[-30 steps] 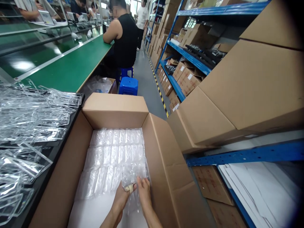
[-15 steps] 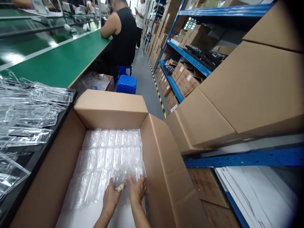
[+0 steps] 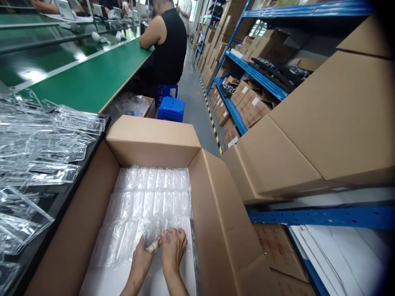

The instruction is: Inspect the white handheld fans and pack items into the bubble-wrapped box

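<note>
Inside an open cardboard box (image 3: 153,154), rows of clear plastic-bagged pieces (image 3: 151,201) lie side by side on a white sheet (image 3: 103,281). My left hand (image 3: 142,257) is at the near row, its fingers closed at the edge of a clear bag; one finger has a pale wrap around it. Just to its right, my right hand (image 3: 173,250) curls its fingers over the clear bags at that row's right end. The fingertips of both hands are partly hidden in the shiny plastic. White sheet shows between my right hand and the box's right wall.
Loose clear plastic frames (image 3: 49,142) pile up on a black tray (image 3: 66,201) at left. Beyond runs a green worktable (image 3: 92,78), where a person (image 3: 169,45) sits. Blue stools (image 3: 171,109) stand by the aisle. Large cartons (image 3: 327,111) and blue shelving (image 3: 324,217) flank the right.
Both hands have shifted slightly left relative to the box. The bags at the near row's right end have moved left, baring white sheet there. The view has turned slightly left.
</note>
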Available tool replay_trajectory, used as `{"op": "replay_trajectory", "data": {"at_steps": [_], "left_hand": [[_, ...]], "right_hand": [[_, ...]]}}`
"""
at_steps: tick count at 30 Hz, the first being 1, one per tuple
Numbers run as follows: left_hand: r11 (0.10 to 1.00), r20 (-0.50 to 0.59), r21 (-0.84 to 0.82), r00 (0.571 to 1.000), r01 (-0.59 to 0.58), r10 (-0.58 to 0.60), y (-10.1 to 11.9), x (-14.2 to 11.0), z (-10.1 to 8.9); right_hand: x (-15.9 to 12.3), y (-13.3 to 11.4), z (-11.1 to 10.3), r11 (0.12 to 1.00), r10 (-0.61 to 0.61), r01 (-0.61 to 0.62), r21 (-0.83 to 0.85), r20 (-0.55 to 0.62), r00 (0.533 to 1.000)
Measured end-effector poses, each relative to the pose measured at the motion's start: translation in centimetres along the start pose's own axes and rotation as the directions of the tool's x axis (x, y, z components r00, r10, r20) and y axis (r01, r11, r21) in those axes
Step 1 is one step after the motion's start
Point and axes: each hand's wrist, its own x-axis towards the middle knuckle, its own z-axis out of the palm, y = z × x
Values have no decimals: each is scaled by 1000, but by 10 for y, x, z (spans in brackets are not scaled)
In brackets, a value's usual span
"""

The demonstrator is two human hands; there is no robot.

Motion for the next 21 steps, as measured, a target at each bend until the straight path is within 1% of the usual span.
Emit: {"op": "replay_trajectory", "data": {"at_steps": [4, 8, 10, 12, 14, 16, 18, 21], "left_hand": [[981, -142, 191, 990, 43, -16, 4, 5, -16], [917, -266, 380, 964, 116, -11, 0, 5, -45], [873, -315, 451, 948, 185, -39, -5, 6, -60], [852, -347, 451, 931, 267, -108, -10, 9, -71], [870, -339, 375, 921, 320, -193, -16, 14, -78], [890, -314, 307, 919, 338, -240, -21, 21, -82], [903, -297, 281, 925, 324, -239, -24, 27, -86], [921, -284, 273, 937, 280, -201, -27, 33, -93]], "right_hand": [[1, -4, 12, 997, -73, 73, 5, 33, 997], [-13, -15, 29, 986, -165, 163, 33, 62, 984], [-20, -24, 35, 978, -204, 201, 46, 65, 977], [-24, -31, 37, 974, -226, 223, 49, 70, 972], [-23, -35, 36, 975, -223, 222, 29, 62, 973], [-18, -33, 32, 977, -213, 214, -10, 28, 977], [-10, -29, 27, 981, -184, 184, -67, 5, 983], [-1, -22, 21, 990, -61, 67, -126, 52, 997]]}}
